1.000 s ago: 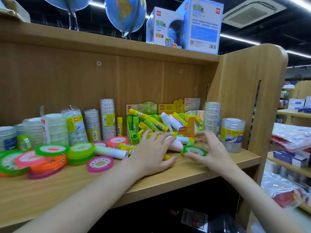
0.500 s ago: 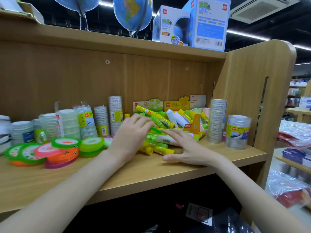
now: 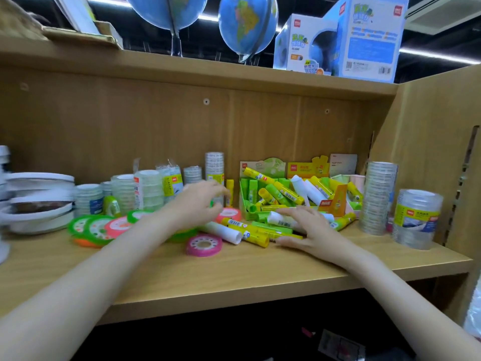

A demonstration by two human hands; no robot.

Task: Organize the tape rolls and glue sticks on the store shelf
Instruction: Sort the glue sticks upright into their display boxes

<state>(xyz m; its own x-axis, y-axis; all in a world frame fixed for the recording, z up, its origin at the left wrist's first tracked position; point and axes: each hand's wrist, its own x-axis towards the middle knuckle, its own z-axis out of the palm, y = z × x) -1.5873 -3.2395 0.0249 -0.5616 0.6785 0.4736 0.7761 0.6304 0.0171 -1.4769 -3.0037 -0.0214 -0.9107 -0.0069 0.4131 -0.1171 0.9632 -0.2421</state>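
Loose yellow and green glue sticks (image 3: pixel 247 231) and a white one (image 3: pixel 223 231) lie in a heap on the wooden shelf (image 3: pixel 234 277). More fill the green display box (image 3: pixel 273 196) behind. My right hand (image 3: pixel 309 230) rests flat on the heap, fingers spread, holding nothing. My left hand (image 3: pixel 197 204) is blurred, raised over the coloured tape rolls (image 3: pixel 99 226), its fingers curled around a small green tape roll (image 3: pixel 211 203) of which only a sliver shows. A pink tape roll (image 3: pixel 204 245) lies flat in front of the heap.
Clear tape stacks stand at the right (image 3: pixel 378 196) (image 3: pixel 416 217) and behind my left hand (image 3: pixel 145 191). Large white rolls (image 3: pixel 39 201) sit at far left. The side panel (image 3: pixel 429 152) closes the right end. Globes (image 3: pixel 247 22) and boxes (image 3: pixel 364 37) stand on the upper shelf.
The green tape roll went from my right hand to my left, which has carried it left toward the coloured rolls. My right hand has dropped flat onto the loose glue sticks.
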